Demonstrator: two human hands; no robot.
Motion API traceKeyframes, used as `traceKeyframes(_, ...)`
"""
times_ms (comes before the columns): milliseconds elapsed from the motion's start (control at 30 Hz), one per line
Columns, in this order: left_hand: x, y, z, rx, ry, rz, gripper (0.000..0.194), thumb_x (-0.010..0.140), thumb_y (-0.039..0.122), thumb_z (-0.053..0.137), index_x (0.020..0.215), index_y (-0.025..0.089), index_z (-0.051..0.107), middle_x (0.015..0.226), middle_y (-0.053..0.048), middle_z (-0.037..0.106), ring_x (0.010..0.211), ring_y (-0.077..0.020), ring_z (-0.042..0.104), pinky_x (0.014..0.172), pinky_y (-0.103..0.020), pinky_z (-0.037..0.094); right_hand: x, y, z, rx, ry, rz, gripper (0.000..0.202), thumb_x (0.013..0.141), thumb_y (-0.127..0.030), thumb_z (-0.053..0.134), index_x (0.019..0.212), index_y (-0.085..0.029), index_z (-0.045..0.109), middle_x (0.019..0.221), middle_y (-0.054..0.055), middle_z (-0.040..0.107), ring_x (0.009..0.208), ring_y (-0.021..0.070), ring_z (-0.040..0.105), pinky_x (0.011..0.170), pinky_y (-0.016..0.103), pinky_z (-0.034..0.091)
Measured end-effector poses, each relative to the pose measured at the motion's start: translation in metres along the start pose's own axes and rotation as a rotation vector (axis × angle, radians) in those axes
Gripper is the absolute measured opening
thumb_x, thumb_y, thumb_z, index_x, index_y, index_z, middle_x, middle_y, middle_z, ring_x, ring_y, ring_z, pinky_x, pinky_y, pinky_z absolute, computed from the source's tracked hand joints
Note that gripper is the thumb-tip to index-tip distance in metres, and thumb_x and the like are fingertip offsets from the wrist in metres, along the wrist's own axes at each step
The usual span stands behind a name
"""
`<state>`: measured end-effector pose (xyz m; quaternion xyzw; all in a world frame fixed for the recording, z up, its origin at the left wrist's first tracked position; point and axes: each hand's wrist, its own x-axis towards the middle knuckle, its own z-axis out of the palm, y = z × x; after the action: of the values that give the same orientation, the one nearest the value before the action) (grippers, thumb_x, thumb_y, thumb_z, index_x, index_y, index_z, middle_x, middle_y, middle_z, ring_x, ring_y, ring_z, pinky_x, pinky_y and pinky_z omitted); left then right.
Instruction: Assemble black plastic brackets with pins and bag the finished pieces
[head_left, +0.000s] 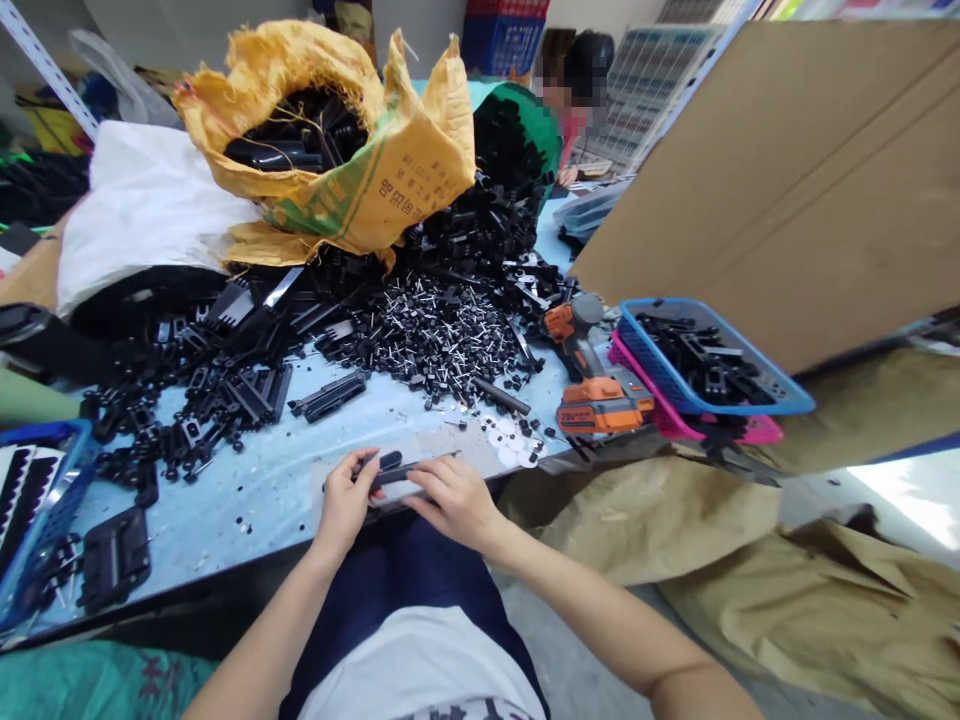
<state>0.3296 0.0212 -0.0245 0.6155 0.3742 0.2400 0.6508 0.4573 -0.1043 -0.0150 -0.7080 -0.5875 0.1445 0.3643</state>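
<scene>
Both hands are at the front edge of the blue-covered table [202, 530]. My left hand [349, 505] grips the left part of a black plastic part [394, 474], its fingers closed on it. From the right, my right hand [454, 497] holds the same part between thumb and fingers. A small dark oval piece [390, 460] shows beside the left fingertips. Just beyond the hands lies a pair of long black parts [328, 396]. A heap of small black pieces with metal pins [442, 335] spreads behind, and white discs [514, 440] lie to the right.
An orange cordless drill [600, 400] stands at the right, near a blue basket [712, 395] stacked on a pink one [757, 430]. A yellow sack [405, 170] stands behind the heap. Cardboard [787, 180] rises at the right. Another person [574, 120] is at the back.
</scene>
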Motion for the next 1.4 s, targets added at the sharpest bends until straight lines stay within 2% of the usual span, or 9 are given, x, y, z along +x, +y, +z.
traceKeyframes(100, -0.003, -0.004, 0.005, 0.198, -0.136, 0.119, 0.04, 0.086, 0.044, 0.045, 0.11, 0.015, 0.057, 0.085, -0.006, 0.065, 0.07, -0.0173, 0.064, 0.064, -0.032, 0.052, -0.002, 0.012, -0.008, -0.322, -0.161, -0.132, 0.028, 0.087, -0.036, 0.053, 0.109, -0.019, 0.059, 0.099, 0.011, 0.065, 0.093, 0.0221, 0.059, 0.081, 0.035, 0.043)
traceKeyframes(200, 0.006, -0.01, 0.003, 0.602, -0.118, 0.417, 0.038, 0.089, 0.035, 0.043, 0.122, 0.018, 0.052, 0.119, -0.012, 0.058, 0.112, -0.0245, 0.053, 0.096, -0.043, 0.042, 0.003, 0.042, -0.017, -0.427, -0.259, -0.018, 0.025, 0.089, -0.034, 0.051, 0.108, -0.018, 0.056, 0.092, 0.008, 0.065, 0.084, 0.0185, 0.061, 0.071, 0.029, 0.045)
traceKeyframes(300, 0.022, -0.019, -0.008, 0.958, -0.202, 0.526, 0.035, 0.087, 0.029, 0.048, 0.12, 0.017, 0.052, 0.118, -0.013, 0.057, 0.112, -0.0266, 0.05, 0.096, -0.045, 0.04, 0.008, 0.075, -0.035, -0.5, -0.217, 0.124, 0.026, 0.09, -0.037, 0.049, 0.106, -0.018, 0.056, 0.097, 0.008, 0.062, 0.088, 0.0184, 0.059, 0.073, 0.028, 0.044)
traceKeyframes(400, 0.032, -0.027, -0.015, 1.101, -0.323, 0.529, 0.03, 0.089, 0.021, 0.044, 0.116, 0.016, 0.053, 0.108, -0.011, 0.06, 0.103, -0.0235, 0.054, 0.09, -0.039, 0.045, 0.011, 0.087, -0.052, -0.526, -0.163, 0.136, 0.026, 0.091, -0.038, 0.047, 0.106, -0.019, 0.056, 0.098, 0.008, 0.06, 0.09, 0.0182, 0.057, 0.074, 0.028, 0.043)
traceKeyframes(600, 0.033, -0.026, -0.009, 1.17, -0.393, 0.563, 0.032, 0.092, 0.023, 0.035, 0.121, 0.016, 0.048, 0.114, -0.012, 0.057, 0.105, -0.023, 0.052, 0.091, -0.038, 0.042, 0.012, 0.055, -0.035, -0.432, -0.368, -0.205, 0.03, 0.09, -0.045, 0.047, 0.097, -0.018, 0.059, 0.088, 0.006, 0.061, 0.086, 0.0172, 0.057, 0.07, 0.025, 0.04)
traceKeyframes(700, 0.032, -0.018, -0.006, 1.195, -0.434, 0.521, 0.034, 0.093, 0.028, 0.033, 0.123, 0.016, 0.046, 0.114, -0.012, 0.056, 0.105, -0.0238, 0.052, 0.09, -0.039, 0.041, 0.012, 0.051, -0.017, -0.491, -0.41, -0.164, 0.031, 0.089, -0.046, 0.048, 0.094, -0.018, 0.06, 0.085, 0.006, 0.061, 0.08, 0.0166, 0.057, 0.063, 0.025, 0.036)
traceKeyframes(867, 0.027, -0.012, -0.007, 1.17, -0.455, 0.535, 0.058, 0.077, 0.06, 0.053, 0.116, 0.017, 0.045, 0.107, -0.01, 0.057, 0.099, -0.0271, 0.054, 0.083, -0.039, 0.042, 0.008, 0.051, -0.008, -0.557, -0.339, -0.158, 0.031, 0.091, -0.046, 0.045, 0.094, -0.019, 0.059, 0.086, 0.005, 0.06, 0.08, 0.0166, 0.055, 0.06, 0.025, 0.032)
traceKeyframes(1200, 0.023, -0.03, -0.017, 1.053, -0.421, 0.652, 0.036, 0.082, 0.041, 0.055, 0.108, 0.019, 0.047, 0.098, -0.008, 0.061, 0.092, -0.022, 0.059, 0.077, -0.032, 0.045, 0.011, 0.017, -0.015, -0.71, -0.297, -0.184, 0.026, 0.092, -0.039, 0.042, 0.09, -0.018, 0.057, 0.084, 0.007, 0.058, 0.078, 0.0187, 0.05, 0.06, 0.029, 0.031)
traceKeyframes(1400, 0.026, -0.022, -0.011, 1.092, -0.511, 0.591, 0.042, 0.08, 0.05, 0.056, 0.106, 0.018, 0.05, 0.095, -0.008, 0.061, 0.088, -0.0227, 0.06, 0.075, -0.032, 0.045, 0.007, 0.044, -0.015, -0.638, -0.318, -0.266, 0.032, 0.093, -0.044, 0.04, 0.092, -0.018, 0.059, 0.084, 0.006, 0.059, 0.077, 0.017, 0.052, 0.059, 0.027, 0.032)
